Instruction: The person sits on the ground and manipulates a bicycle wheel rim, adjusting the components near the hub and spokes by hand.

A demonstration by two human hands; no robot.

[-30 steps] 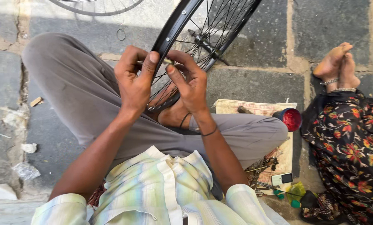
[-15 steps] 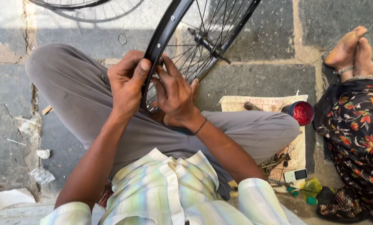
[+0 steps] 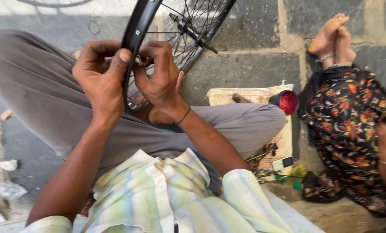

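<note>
A black bicycle wheel rim (image 3: pixel 138 30) with thin spokes and a hub axle (image 3: pixel 192 31) stands upright between my knees. My left hand (image 3: pixel 99 82) grips the outside of the rim, thumb pressed on its edge. My right hand (image 3: pixel 159 77) reaches through from the spoke side, fingers pinching a small metal piece (image 3: pixel 138 59) at the rim's inner face. Whether it is a tool or a spoke nipple I cannot tell. The rim's bottom rests by my foot, partly hidden behind my right hand. I sit cross-legged in grey trousers and a striped shirt.
A cloth mat (image 3: pixel 249 97) on the stone paving carries a red round tin (image 3: pixel 287 102), loose spokes (image 3: pixel 262 154) and a small phone (image 3: pixel 282 163). A person in a flowered dress (image 3: pixel 352 125) sits at right, bare feet (image 3: pixel 333 34) stretched out. Scraps (image 3: pixel 7 165) lie at left.
Both hands have stayed on the rim, shifting slightly along it. My view has moved closer and tilted, so the wheel and hands fill more of the frame.
</note>
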